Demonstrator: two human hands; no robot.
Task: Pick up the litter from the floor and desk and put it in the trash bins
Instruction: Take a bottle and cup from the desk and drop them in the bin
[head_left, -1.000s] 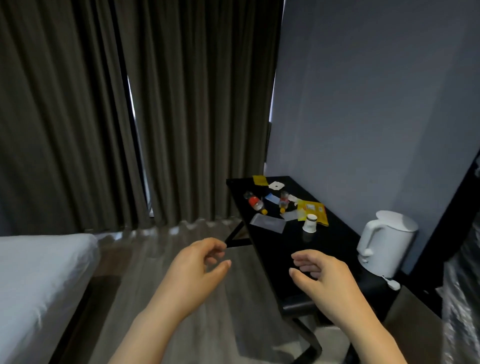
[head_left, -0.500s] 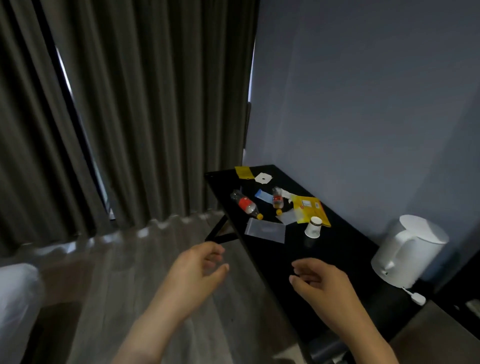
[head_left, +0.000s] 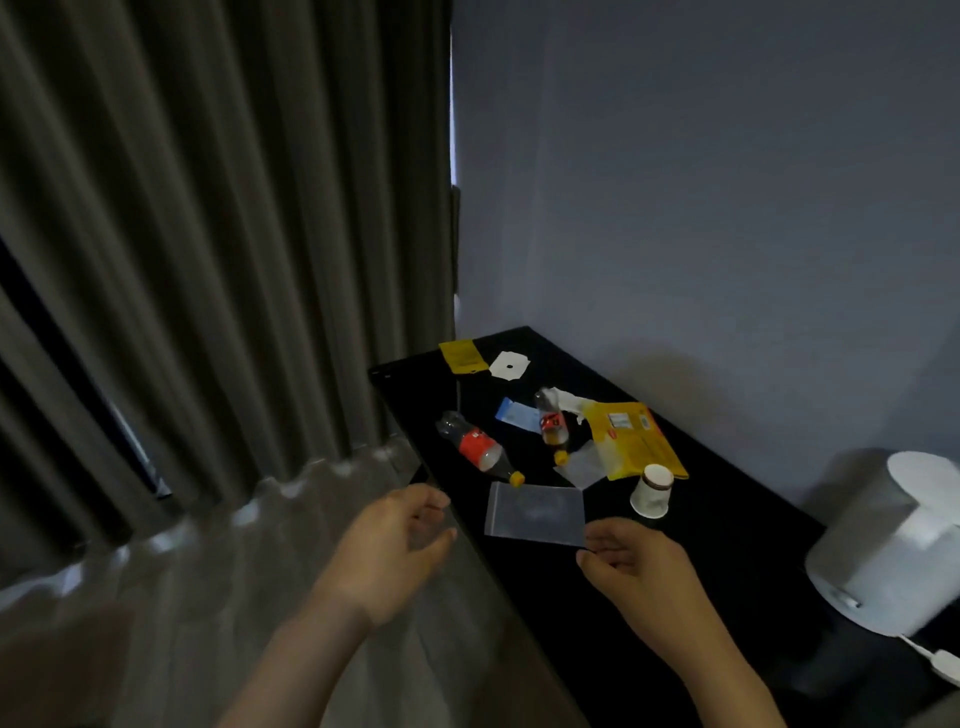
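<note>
Litter lies on the black desk (head_left: 691, 519): a clear zip bag (head_left: 535, 512), two small red-label bottles (head_left: 478, 448) (head_left: 551, 425), a large yellow packet (head_left: 631, 440), an upturned white paper cup (head_left: 652, 491), a blue slip (head_left: 517, 414), a white square piece (head_left: 509, 365) and a small yellow packet (head_left: 460, 356). My right hand (head_left: 641, 574) hovers just in front of the zip bag's near corner, fingers loosely curled, holding nothing. My left hand (head_left: 389, 551) hangs relaxed beside the desk's left edge, holding nothing.
A white electric kettle (head_left: 893, 545) stands on the desk at the right, its cord trailing off. Dark curtains (head_left: 208, 234) hang at the left, with a sheer curtain (head_left: 208, 571) pooled below. A grey wall backs the desk.
The view has closed in on the desk and turned right; the bed has left the frame. Both hands have moved forward, the right one up to the zip bag.
</note>
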